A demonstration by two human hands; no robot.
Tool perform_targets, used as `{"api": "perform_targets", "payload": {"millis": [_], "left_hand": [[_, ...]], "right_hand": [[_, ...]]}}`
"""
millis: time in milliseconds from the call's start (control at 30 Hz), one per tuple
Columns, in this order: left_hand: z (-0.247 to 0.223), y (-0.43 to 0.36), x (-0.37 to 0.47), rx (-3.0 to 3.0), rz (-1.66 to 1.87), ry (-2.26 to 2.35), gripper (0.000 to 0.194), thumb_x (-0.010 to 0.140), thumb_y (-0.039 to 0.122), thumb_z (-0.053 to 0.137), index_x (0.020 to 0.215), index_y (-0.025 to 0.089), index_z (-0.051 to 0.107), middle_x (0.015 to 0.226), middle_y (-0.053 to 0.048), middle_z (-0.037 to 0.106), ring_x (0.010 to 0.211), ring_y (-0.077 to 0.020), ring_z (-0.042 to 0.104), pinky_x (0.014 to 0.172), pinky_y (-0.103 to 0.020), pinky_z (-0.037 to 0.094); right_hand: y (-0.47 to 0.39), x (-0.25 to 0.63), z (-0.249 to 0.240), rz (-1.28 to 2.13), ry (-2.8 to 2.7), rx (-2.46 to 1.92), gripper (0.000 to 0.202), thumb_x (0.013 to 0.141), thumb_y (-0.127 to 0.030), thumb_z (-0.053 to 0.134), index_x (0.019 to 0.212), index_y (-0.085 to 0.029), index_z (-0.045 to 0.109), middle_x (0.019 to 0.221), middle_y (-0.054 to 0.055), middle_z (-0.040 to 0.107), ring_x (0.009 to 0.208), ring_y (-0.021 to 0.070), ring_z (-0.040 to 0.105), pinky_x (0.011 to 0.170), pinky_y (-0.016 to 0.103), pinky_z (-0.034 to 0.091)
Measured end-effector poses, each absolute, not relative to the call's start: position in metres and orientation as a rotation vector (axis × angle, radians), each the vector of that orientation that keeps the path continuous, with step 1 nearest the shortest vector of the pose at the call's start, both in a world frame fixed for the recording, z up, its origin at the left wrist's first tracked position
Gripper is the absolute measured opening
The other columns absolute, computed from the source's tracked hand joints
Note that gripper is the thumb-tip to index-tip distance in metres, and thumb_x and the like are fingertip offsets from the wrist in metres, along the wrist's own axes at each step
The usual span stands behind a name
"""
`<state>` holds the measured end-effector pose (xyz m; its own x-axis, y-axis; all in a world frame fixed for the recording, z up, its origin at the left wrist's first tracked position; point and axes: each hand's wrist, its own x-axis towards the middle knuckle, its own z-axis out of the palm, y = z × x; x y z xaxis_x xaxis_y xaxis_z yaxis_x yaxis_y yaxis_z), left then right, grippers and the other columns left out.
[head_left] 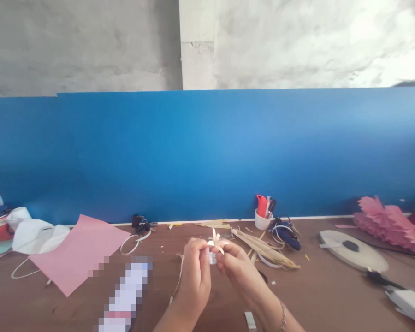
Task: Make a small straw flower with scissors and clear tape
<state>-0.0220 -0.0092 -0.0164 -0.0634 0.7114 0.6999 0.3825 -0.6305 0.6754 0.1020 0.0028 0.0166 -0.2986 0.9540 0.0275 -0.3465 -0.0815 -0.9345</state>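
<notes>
A small cream flower-like piece with pointed petals stands up between my two hands, above the middle of the brown table. My left hand is closed at its left side, thumb and fingers pressed together. From the right, my right hand pinches near the petals' base. Between the hands, just below the petals, a small whitish piece shows; what it is I cannot make out. Behind my right hand lies a bundle of dry, straw-coloured husk strips.
Pink paper and crumpled white material lie left, near a blurred strip. Behind are keys and a white cup of tools. At right are an oval disc, pink pleated paper and a white device.
</notes>
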Motion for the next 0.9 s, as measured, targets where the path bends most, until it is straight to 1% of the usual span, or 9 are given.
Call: {"api": "perform_targets", "payload": {"millis": [200, 367, 433, 500, 567, 633, 700, 800, 900], "left_hand": [[-0.018, -0.008, -0.023, 2.001, 1.752, 1.152, 0.014, 0.09, 0.016, 0.036, 0.097, 0.022, 0.047, 0.087, -0.005, 0.053, 0.079, -0.0171, 0.055, 0.071, -0.03, 0.044], [-0.019, -0.008, -0.025, 1.995, 1.728, 1.153, 0.014, 0.09, 0.016, 0.037, 0.098, 0.021, 0.047, 0.089, -0.006, 0.054, 0.081, -0.0175, 0.055, 0.073, -0.031, 0.044], [-0.019, -0.008, -0.025, 1.982, 1.721, 1.146, 0.014, 0.09, 0.017, 0.037, 0.097, 0.021, 0.048, 0.089, -0.006, 0.054, 0.082, -0.0175, 0.055, 0.073, -0.031, 0.044], [-0.017, -0.009, -0.024, 1.946, 1.731, 1.153, 0.013, 0.09, 0.018, 0.038, 0.097, 0.022, 0.049, 0.089, -0.006, 0.055, 0.082, -0.0174, 0.055, 0.074, -0.031, 0.044], [-0.012, -0.009, -0.024, 1.859, 1.757, 1.168, 0.013, 0.091, 0.023, 0.037, 0.096, 0.022, 0.049, 0.088, -0.005, 0.056, 0.08, -0.017, 0.055, 0.073, -0.03, 0.044], [-0.006, -0.009, -0.023, 1.727, 1.775, 1.176, 0.014, 0.092, 0.029, 0.037, 0.093, 0.022, 0.049, 0.084, -0.003, 0.055, 0.077, -0.0163, 0.054, 0.07, -0.028, 0.044], [0.001, -0.008, -0.022, 1.621, 1.756, 1.143, 0.017, 0.092, 0.034, 0.036, 0.089, 0.022, 0.048, 0.078, -0.001, 0.053, 0.072, -0.0152, 0.053, 0.067, -0.027, 0.044], [0.006, -0.009, -0.021, 1.539, 1.709, 1.051, 0.018, 0.092, 0.037, 0.037, 0.087, 0.022, 0.046, 0.072, 0.001, 0.05, 0.068, -0.0138, 0.05, 0.066, -0.026, 0.043], [0.007, -0.009, -0.022, 1.516, 1.663, 0.996, 0.018, 0.092, 0.036, 0.037, 0.085, 0.022, 0.046, 0.07, 0.001, 0.049, 0.065, -0.0128, 0.049, 0.066, -0.025, 0.043]], "right_hand": [[0.004, 0.103, 0.016, 1.633, -1.06, -0.786, 0.007, 0.061, -0.021, 0.065, 0.059, -0.017, 0.059, 0.059, -0.003, 0.046, 0.053, 0.0084, 0.031, 0.05, 0.021, 0.024], [0.003, 0.102, 0.018, 1.626, -1.119, -0.765, 0.011, 0.061, -0.024, 0.067, 0.063, -0.016, 0.059, 0.059, -0.004, 0.045, 0.053, 0.0076, 0.031, 0.05, 0.021, 0.025], [0.004, 0.102, 0.017, 1.61, -1.124, -0.782, 0.008, 0.06, -0.02, 0.065, 0.061, -0.016, 0.059, 0.059, -0.004, 0.045, 0.053, 0.0075, 0.03, 0.049, 0.021, 0.023], [0.005, 0.104, 0.014, 1.602, -1.123, -0.788, 0.001, 0.06, -0.015, 0.058, 0.06, -0.015, 0.059, 0.059, -0.003, 0.046, 0.053, 0.0081, 0.031, 0.049, 0.021, 0.023], [0.006, 0.108, 0.013, 1.607, -1.162, -0.762, 0.013, 0.06, -0.013, 0.051, 0.065, -0.016, 0.063, 0.059, -0.002, 0.047, 0.054, 0.0092, 0.032, 0.05, 0.021, 0.025], [0.007, 0.113, 0.013, 1.586, -1.263, -0.739, 0.024, 0.063, -0.013, 0.049, 0.08, -0.017, 0.066, 0.063, -0.001, 0.049, 0.055, 0.0103, 0.035, 0.052, 0.022, 0.028], [0.008, 0.118, 0.015, 1.517, -1.395, -0.74, 0.026, 0.068, -0.015, 0.053, 0.091, -0.019, 0.065, 0.073, 0.0, 0.053, 0.061, 0.0117, 0.04, 0.057, 0.023, 0.032], [0.008, 0.124, 0.021, 1.419, -1.577, -0.712, 0.012, 0.073, -0.025, 0.063, 0.083, -0.02, 0.061, 0.087, 0.001, 0.053, 0.076, 0.0149, 0.045, 0.066, 0.024, 0.036], [0.007, 0.128, 0.027, 1.359, -1.724, -0.695, 0.016, 0.076, -0.035, 0.065, 0.079, -0.02, 0.059, 0.093, 0.002, 0.05, 0.079, 0.0153, 0.046, 0.068, 0.026, 0.036]]}}
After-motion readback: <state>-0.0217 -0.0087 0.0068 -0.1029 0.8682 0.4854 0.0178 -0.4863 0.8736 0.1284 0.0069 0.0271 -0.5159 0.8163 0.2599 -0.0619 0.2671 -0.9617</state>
